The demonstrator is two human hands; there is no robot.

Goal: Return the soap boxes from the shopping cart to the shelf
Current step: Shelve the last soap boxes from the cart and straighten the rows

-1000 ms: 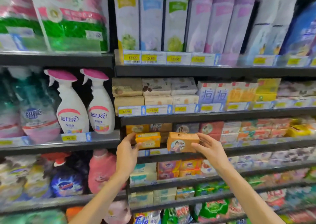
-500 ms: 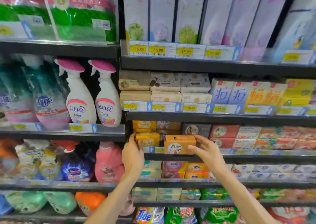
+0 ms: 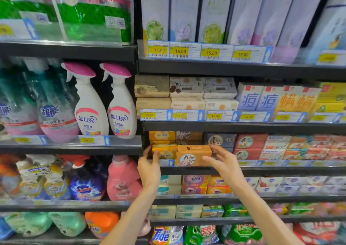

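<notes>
Right grip (image 3: 222, 162) holds orange portrait-printed soap box (image 3: 193, 155); left grip (image 3: 149, 167) holds yellow box (image 3: 164, 151).

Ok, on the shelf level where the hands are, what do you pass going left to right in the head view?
Left hand → yellow soap box → orange soap box → right hand → red soap boxes → blurred orange and white boxes.

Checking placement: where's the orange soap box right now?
Head view, centre: the orange box sits at the front edge of the soap shelf, held by the right hand, just right of the yellow box the left hand holds.
</notes>
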